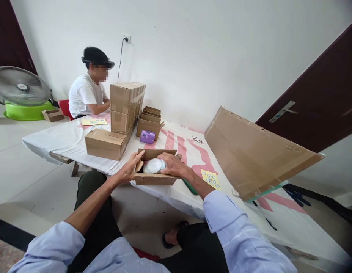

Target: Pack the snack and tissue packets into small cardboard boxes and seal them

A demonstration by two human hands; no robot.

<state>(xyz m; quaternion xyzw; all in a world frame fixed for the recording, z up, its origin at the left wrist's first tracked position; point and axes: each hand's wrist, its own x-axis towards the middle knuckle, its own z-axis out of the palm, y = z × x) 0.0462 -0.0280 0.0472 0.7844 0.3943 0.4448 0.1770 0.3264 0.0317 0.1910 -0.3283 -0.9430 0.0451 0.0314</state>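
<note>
The left hand (131, 167) is gripping the left end of an open carton (156, 180), its fingers closing on the end wall near the upper corner. The carton is resting at the near edge of the table (65, 131), its top gaping. Inside it a white round item (153, 165) is lying toward the left, partly showing. The right hand (172, 164) is reaching over the right end, its fingers bending down into the carton and lying against the item's right side; whether they are clasping it, I cannot tell. Just beyond the carton, a purple box (148, 136) is lying before a row of open cartons (149, 123). To the left of that row, a stack of sealed cartons (120, 104) is standing, with a low sealed carton (103, 145) sitting in front of it. A green object (190, 186) is lying partly hidden under the right forearm, and a yellow sheet (210, 179) is lying just beside it. Further right, a large cardboard panel (258, 151) is leaning at a tilt over the table. Across the far left corner, a co-worker (86, 93) in a white shirt and dark cap is sitting, the hands being hidden behind the stack. A second yellow sheet (94, 121) is lying near that person.
</note>
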